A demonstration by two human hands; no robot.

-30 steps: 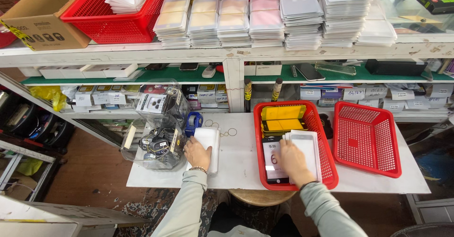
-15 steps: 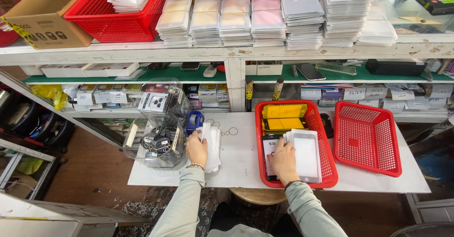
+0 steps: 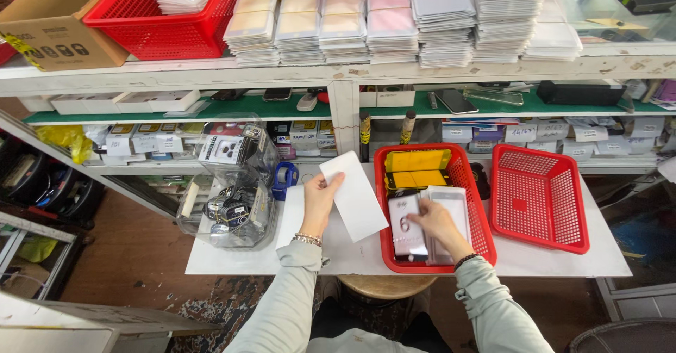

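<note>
Head view: one white worktop (image 3: 549, 258) carries two red perforated plastic baskets, the nearer basket (image 3: 386, 254) loaded and the farther basket (image 3: 539, 198) bare, beside one clear plastic tub (image 3: 232, 191) of small dark parts. Left hand (image 3: 320, 198) pinches one flat white rectangular sleeve (image 3: 355, 194), raised and tilted above the worktop. Right hand (image 3: 433, 223) lies spread on flat packets (image 3: 405, 230) inside the nearer basket, grip undeterminable.

left hand (image 3: 318, 199) raised in a pinching grip, right hand (image 3: 429, 220) lower, fingers curled, both sleeved forearms extended
</note>
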